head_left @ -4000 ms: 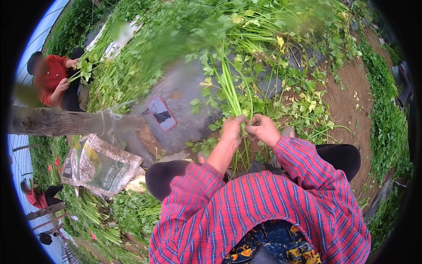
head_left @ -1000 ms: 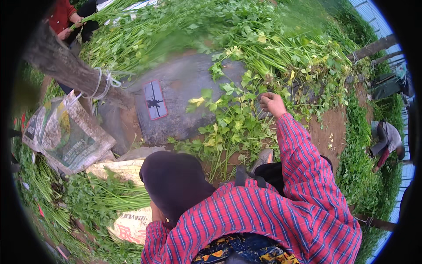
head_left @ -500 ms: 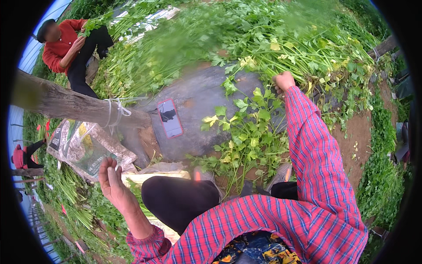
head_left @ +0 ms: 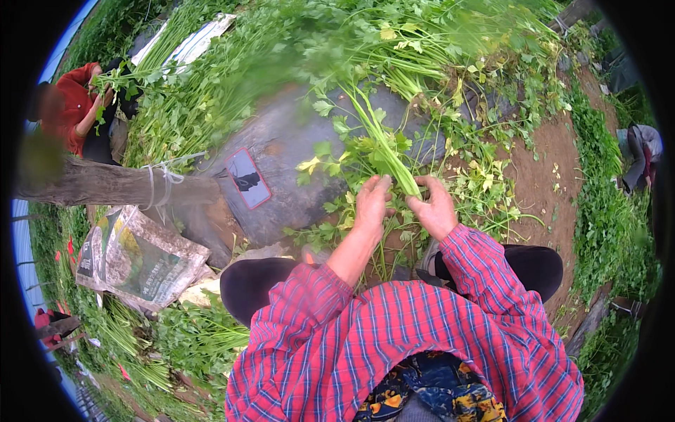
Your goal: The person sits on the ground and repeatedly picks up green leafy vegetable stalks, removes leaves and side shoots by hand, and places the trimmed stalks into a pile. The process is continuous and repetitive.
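Observation:
A bunch of celery (head_left: 383, 141) slants up and away in front of me, its pale base toward my body and its leafy tops at the far end. My right hand (head_left: 436, 209) grips it near the base, thumb along the stalks. On the other side my left hand (head_left: 371, 207) is closed against the stalks, its fingers curled and partly hidden. Under and around both hands lie loose green and yellowing celery leaves (head_left: 337, 221). Beyond the bunch is a large heap of celery (head_left: 415, 67).
A phone (head_left: 248, 178) in a red case lies on dark sheeting (head_left: 288, 141). At left stand a wooden post (head_left: 105, 181) tied with white string and a printed sack (head_left: 140, 260). A person in red (head_left: 76, 109) handles celery at far left. Bare soil (head_left: 538, 190) lies to the right.
My right hand has come back from the heap with a celery bunch. My left hand has moved in from the left to meet it, and my view has shifted.

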`<action>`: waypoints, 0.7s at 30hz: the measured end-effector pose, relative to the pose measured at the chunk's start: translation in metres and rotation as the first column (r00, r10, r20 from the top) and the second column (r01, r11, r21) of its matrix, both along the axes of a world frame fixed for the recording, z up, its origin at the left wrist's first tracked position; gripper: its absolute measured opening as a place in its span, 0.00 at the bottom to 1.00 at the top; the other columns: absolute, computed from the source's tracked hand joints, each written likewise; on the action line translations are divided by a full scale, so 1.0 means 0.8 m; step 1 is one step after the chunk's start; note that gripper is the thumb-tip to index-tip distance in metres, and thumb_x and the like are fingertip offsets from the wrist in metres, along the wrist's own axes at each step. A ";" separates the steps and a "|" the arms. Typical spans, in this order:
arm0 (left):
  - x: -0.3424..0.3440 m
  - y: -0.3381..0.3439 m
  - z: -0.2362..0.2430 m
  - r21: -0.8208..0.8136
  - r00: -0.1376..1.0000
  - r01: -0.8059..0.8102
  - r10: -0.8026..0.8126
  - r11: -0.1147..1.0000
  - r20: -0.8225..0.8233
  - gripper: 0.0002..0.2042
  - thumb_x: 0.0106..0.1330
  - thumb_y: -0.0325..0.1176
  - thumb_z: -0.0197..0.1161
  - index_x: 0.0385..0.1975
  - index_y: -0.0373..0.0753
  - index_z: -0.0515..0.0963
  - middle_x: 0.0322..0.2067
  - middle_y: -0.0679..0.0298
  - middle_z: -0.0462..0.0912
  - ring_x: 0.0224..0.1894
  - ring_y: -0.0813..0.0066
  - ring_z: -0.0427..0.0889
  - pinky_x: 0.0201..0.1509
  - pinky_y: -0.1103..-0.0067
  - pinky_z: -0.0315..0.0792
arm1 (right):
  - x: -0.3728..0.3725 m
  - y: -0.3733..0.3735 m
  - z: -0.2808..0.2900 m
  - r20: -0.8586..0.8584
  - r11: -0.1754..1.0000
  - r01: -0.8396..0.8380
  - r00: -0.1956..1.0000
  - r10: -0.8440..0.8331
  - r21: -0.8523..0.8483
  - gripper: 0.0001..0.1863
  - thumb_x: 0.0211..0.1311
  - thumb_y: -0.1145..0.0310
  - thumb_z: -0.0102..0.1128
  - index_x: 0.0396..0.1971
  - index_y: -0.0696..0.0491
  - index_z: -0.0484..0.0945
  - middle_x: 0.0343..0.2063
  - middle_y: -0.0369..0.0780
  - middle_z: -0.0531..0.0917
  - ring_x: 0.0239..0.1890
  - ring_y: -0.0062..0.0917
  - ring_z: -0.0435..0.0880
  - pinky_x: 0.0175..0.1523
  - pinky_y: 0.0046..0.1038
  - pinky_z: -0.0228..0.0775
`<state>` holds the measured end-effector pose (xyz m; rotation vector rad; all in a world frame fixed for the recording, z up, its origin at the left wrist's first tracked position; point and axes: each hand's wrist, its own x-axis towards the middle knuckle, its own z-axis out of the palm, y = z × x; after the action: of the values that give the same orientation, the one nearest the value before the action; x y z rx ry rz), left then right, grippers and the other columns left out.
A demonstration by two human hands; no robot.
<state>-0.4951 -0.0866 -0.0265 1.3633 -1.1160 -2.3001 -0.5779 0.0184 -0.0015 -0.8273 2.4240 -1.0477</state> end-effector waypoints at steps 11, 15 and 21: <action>0.014 -0.002 -0.037 0.261 0.964 0.094 -0.021 0.961 -0.267 0.11 0.62 0.36 0.56 0.40 0.37 0.72 0.36 0.62 0.75 0.40 0.71 0.73 0.46 0.74 0.68 | 0.025 0.011 -0.019 0.196 0.936 -0.351 0.920 0.338 0.033 0.33 0.53 0.60 0.56 0.58 0.56 0.59 0.35 0.52 0.78 0.38 0.43 0.78 0.43 0.37 0.69; 0.020 -0.014 -0.054 0.287 0.998 0.002 0.015 0.958 -0.055 0.10 0.62 0.35 0.55 0.38 0.37 0.72 0.32 0.62 0.75 0.34 0.69 0.73 0.44 0.66 0.69 | 0.007 0.024 0.017 0.087 0.856 -0.483 0.876 0.475 0.184 0.28 0.55 0.61 0.52 0.55 0.55 0.61 0.29 0.51 0.79 0.33 0.44 0.79 0.40 0.39 0.70; 0.024 -0.007 -0.039 0.411 0.995 -0.100 0.086 0.906 0.054 0.13 0.65 0.38 0.47 0.44 0.36 0.68 0.39 0.54 0.72 0.39 0.57 0.72 0.50 0.49 0.62 | -0.064 0.049 0.033 -0.234 0.846 -0.135 0.927 0.292 0.516 0.21 0.53 0.62 0.52 0.46 0.55 0.69 0.31 0.49 0.79 0.34 0.41 0.80 0.39 0.37 0.71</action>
<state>-0.4757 -0.0921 -0.0578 1.5635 -0.5671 -2.5444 -0.6293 0.0574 0.0253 -1.1003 2.5879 -0.1942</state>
